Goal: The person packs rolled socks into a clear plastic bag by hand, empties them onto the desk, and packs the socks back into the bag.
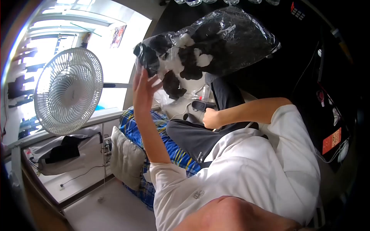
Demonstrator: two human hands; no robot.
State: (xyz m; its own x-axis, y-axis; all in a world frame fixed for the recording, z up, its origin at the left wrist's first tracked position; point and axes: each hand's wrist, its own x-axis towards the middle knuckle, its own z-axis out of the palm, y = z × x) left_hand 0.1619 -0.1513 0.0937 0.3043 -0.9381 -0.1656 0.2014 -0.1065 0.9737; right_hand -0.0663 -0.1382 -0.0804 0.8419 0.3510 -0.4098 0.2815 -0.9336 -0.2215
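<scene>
A clear plastic bag with several black and white soft-looking pieces in it spreads across the upper middle. At the bag's lower left edge my left hand is raised, fingers apart, touching or very close to the plastic. I cannot tell whether the bag is resting on anything there. My right hand is closed in a fist above my lap, beside a dark rounded object. Whatever the fist may hold is hidden. My grey trousers show folded legs beneath it.
A white fan stands at the left by a bright window. Below it are a beige cushion and blue plaid bedding. A small clear bottle sits beyond my legs. At the right lie a red card and cables.
</scene>
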